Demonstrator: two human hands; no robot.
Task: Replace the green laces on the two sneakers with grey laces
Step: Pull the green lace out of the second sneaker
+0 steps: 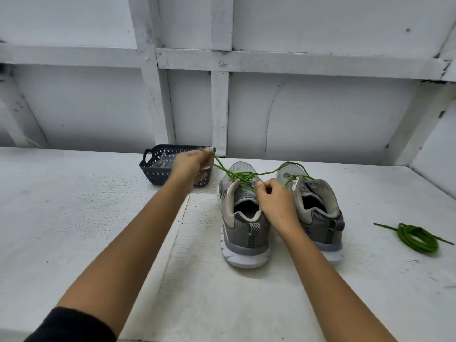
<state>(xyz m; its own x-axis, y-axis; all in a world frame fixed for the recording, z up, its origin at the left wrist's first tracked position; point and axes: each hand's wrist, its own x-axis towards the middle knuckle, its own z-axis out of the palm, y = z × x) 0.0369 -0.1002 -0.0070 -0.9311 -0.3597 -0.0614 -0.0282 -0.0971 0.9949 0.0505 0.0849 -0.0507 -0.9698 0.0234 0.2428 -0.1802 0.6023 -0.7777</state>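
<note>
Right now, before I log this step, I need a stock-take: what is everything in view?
sneakers: two, grey with white soles, side by side on the table, heels toward the camera
stretched green lace: one, green, across both sneaker tops
coiled green lace: one, green, right of the sneakers
basket: one, dark, back left of the sneakers; pale contents unclear
table: one, white
wall: one, white boards, behind the table
sleeve: one, black, left arm
left hand: by the basket, pinching the lace
right hand: over the left sneaker, pinching the lace
</note>
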